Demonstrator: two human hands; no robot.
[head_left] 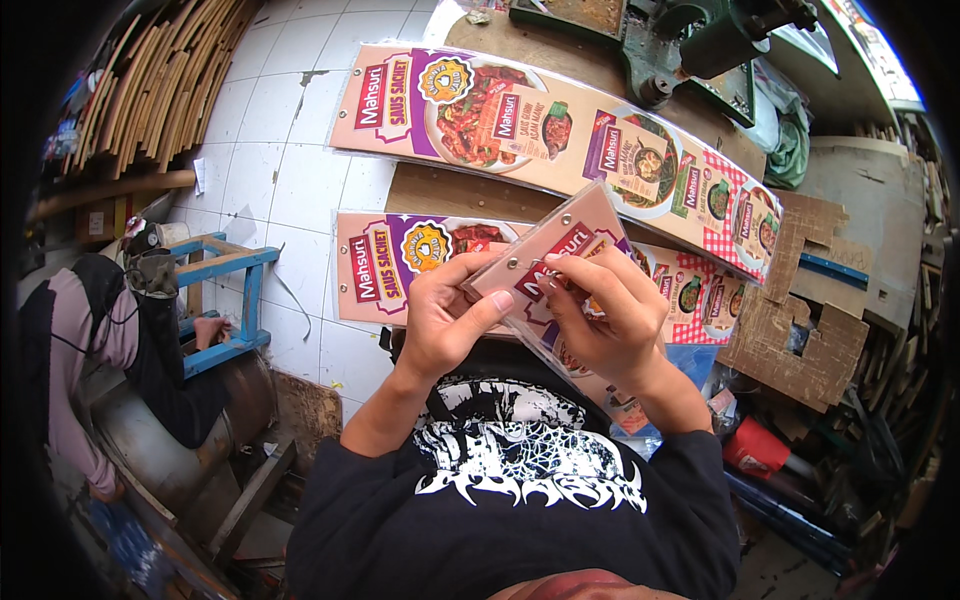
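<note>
My left hand (450, 310) grips the end of a long laminated printed strip (570, 235), thumb on top and fingers beneath. The strip slants across my lap, with metal eyelets near its end. Over it, my right hand (610, 300) is closed in a pinch close to one eyelet. A small, thin bent piece of metal (546, 272) shows at those fingertips; its exact kind is unclear. Beyond my hands lies a second printed strip (375, 265), partly covered by the held one and my hands. Another strip (420, 110) lies farther off, slanting down to the right.
A green metal press (690, 50) stands at the far right of the wooden table (440, 190). Brown board with cutouts (800, 300) lies to the right, near a red object (755, 447). At left are a blue stool frame (230, 262), another person's sleeve (80, 340) and stacked boards (160, 90).
</note>
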